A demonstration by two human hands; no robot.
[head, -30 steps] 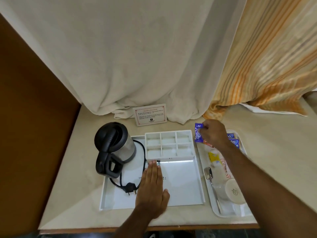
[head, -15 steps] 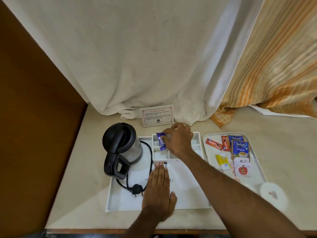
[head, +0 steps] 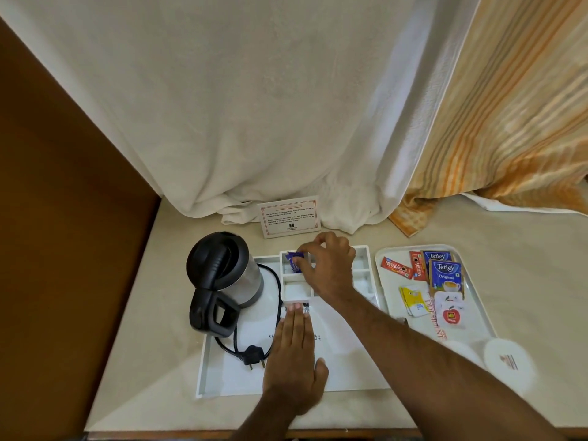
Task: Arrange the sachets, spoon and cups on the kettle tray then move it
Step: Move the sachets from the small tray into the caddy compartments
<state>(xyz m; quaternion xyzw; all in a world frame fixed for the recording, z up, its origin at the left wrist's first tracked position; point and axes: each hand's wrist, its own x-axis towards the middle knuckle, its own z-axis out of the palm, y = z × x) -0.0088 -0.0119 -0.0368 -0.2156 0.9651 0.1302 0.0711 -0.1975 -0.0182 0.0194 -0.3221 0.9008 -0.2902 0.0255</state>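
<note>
A white kettle tray (head: 210,370) holds a black and steel kettle (head: 224,272) at its left and a grid of small compartments at its back. My right hand (head: 329,268) pinches a purple sachet (head: 294,262) in the back left compartment. Flat on the tray floor in front of the grid lies my left hand (head: 294,361), fingers together, holding nothing. A second white tray (head: 477,313) to the right carries red Nescafe sachets (head: 397,267), blue Tetley sachets (head: 445,276), a yellow sachet (head: 413,300) and a white cup (head: 509,361). The spoon is hidden by my right forearm.
The kettle's black cord and plug (head: 254,358) lie on the tray floor. A small printed card (head: 289,216) stands behind the tray against a white curtain (head: 270,106). A wooden panel (head: 63,218) closes the left side. The counter's front edge runs just below my wrists.
My right hand has carried the purple sachet from the right-hand tray leftward to the back left compartment of the kettle tray. My left hand has stayed flat on the tray.
</note>
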